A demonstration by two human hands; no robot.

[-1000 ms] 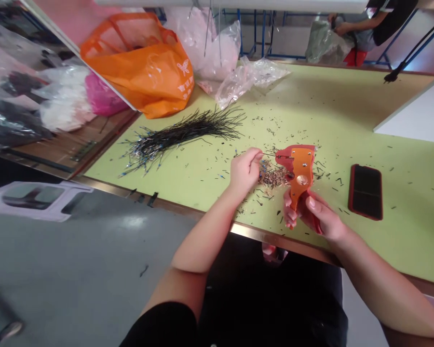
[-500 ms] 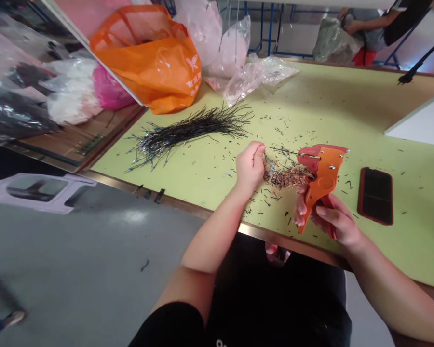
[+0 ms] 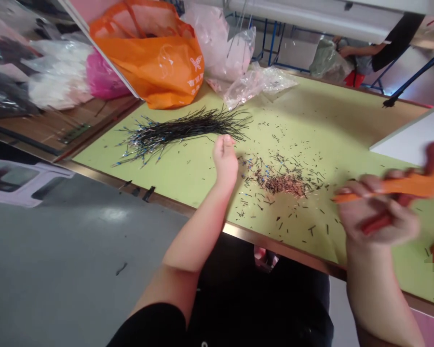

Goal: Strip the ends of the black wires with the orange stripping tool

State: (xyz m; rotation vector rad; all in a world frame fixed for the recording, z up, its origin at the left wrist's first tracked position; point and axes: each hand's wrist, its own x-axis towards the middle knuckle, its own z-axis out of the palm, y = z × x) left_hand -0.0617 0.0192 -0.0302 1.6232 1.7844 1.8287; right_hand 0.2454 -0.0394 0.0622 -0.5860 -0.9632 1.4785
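My right hand (image 3: 379, 212) is wrapped around the handles of an orange and red wire stripper (image 3: 419, 183), lifted at the right edge, its jaw end blurred. My left hand (image 3: 225, 161) is closed over the table, close to the right end of a bundle of black wires (image 3: 188, 126). What its fingers hold, if anything, is hidden. Silvery and blue tips show at the bundle's left end. A heap of short black offcuts and coppery bits (image 3: 285, 183) lies between my hands, with a few blue-tipped pieces at its left side.
An orange bag (image 3: 155, 62) and clear plastic bags (image 3: 253, 84) stand behind the bundle. The table's front edge (image 3: 253, 234) runs before my body. A white panel (image 3: 415, 137) rises at right. Across the back, another person's hands (image 3: 343, 48) hold a plastic bag (image 3: 327, 58).
The wire stripper has swung up and right, away from the offcuts, in my right hand. My left hand has drawn left toward the bundle. The wire between the hands is no longer visible.
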